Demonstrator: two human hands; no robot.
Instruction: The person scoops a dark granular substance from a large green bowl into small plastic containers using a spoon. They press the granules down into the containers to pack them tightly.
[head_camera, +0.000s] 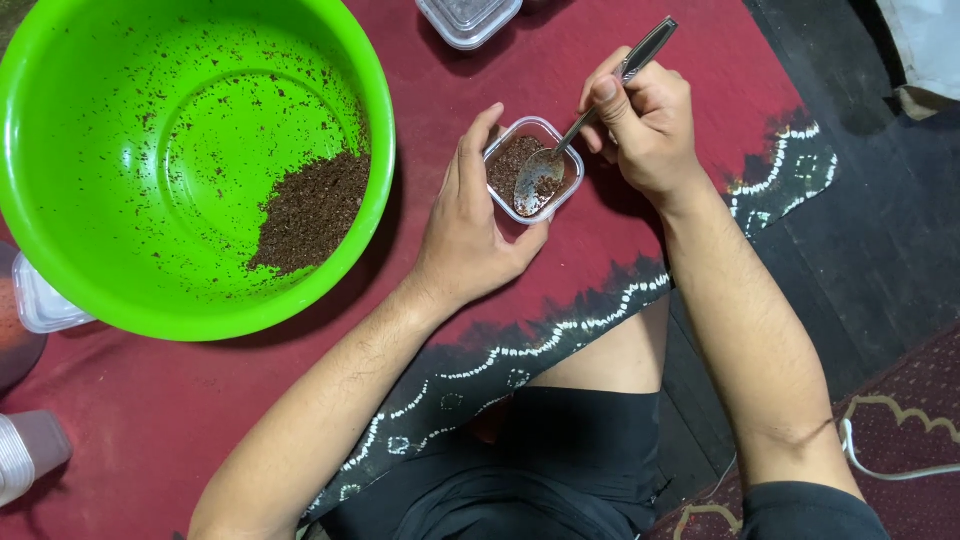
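Spoon (575, 135) in the right hand (645, 125), bowl end down in the small clear tub (533, 168) at centre of the red cloth (560, 60). Fingers & thumb pinched round the metal handle approx. mid-shaft, handle tip pointing far-right. Left hand (470, 225) wraps the tub from the near-left side: thumb along its left wall, fingers curled under & round the near edge, so closed on it, not spread.

Tub looks thin clear plastic w/ rounded corners, prob. light even when filled, walls likely to flex if squeezed, so a hold low on the sides, as now, seems right. Dark brown crumbly stuff (510, 160) inside, loose & dry-looking, likely to spill w/ any tilt. Spoon is stiff, smooth steel, maybe a bit slippery; mid-handle pinch gives control.

Big green bowl (60, 230) to the far left, a heap of the same dark grains (310, 210) at its near-right side, specks all over the inside. Another clear tub (468, 18) at far centre, more plastic tubs (40, 300) at left edge. White cable (890, 472) near right on the floor.
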